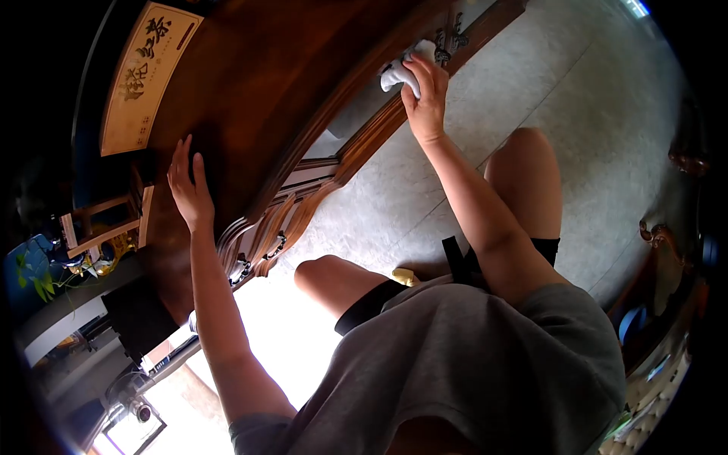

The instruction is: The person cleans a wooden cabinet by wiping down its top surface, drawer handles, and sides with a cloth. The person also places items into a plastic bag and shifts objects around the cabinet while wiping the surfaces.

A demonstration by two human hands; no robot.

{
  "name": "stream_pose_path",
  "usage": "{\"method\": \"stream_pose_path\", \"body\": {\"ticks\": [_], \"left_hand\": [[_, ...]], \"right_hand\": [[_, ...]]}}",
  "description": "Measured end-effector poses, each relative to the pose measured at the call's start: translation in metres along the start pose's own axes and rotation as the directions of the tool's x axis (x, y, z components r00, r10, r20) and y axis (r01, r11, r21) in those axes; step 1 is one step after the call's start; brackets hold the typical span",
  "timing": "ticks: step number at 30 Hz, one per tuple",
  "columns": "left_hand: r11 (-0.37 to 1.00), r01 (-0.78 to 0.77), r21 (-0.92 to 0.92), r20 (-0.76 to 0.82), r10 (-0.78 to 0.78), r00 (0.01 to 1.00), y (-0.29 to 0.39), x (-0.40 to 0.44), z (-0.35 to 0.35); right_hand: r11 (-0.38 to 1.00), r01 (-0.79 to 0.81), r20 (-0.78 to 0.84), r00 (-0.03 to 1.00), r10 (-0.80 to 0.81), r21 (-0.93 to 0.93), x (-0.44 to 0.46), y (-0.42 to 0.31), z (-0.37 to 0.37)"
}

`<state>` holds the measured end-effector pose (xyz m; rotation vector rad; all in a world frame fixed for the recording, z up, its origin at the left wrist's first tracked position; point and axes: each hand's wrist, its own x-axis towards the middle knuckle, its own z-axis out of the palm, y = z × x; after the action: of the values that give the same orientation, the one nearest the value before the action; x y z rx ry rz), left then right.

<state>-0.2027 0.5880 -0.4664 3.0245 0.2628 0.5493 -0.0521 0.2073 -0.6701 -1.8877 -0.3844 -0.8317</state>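
With its fingers stretched out, my left hand (189,186) rests on the dark polished wooden top of a cabinet (235,83). My right hand (428,98) grips a bunched white cloth (396,78) and presses it against the cabinet's front, at a shiny drawer panel below the moulded top edge. Just beyond the cloth is a dark ornate metal drawer handle (458,39). Part of the cloth is hidden by my fingers.
A tan box with Chinese characters (140,91) lies on the cabinet top, near a small wooden frame stand (144,208) and a green plant (44,282). Grey floor (546,83) extends to the right. Carved dark wooden furniture (663,236) stands at the far right.
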Motion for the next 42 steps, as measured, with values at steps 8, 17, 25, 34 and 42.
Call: {"method": "stream_pose_path", "body": {"ticks": [8, 17, 25, 34, 42], "left_hand": [[1.000, -0.001, -0.008, -0.018, 0.001, 1.000, -0.001, 0.004, 0.002], [1.000, 0.011, -0.004, -0.024, -0.011, 1.000, -0.003, 0.004, 0.002], [1.000, -0.020, -0.014, -0.026, 0.020, 0.999, -0.005, 0.002, 0.002], [1.000, -0.021, -0.015, -0.010, 0.021, 1.000, -0.004, 0.007, 0.000], [1.000, 0.007, 0.004, 0.004, -0.007, 1.000, -0.004, 0.008, 0.002]], "right_hand": [[0.933, -0.297, 0.072, 0.946, 0.317, -0.204, -0.083, 0.081, 0.060], [0.731, -0.674, 0.325, 0.671, 0.667, -0.107, -0.198, -0.107, 0.124], [0.820, -0.492, 0.147, 0.824, 0.547, -0.294, -0.240, 0.055, 0.096], [0.475, -0.870, -0.237, 0.492, 0.838, -0.129, -0.056, 0.225, 0.074], [0.420, -0.907, 0.112, 0.415, 0.903, -0.025, -0.214, -0.027, 0.140]]}}
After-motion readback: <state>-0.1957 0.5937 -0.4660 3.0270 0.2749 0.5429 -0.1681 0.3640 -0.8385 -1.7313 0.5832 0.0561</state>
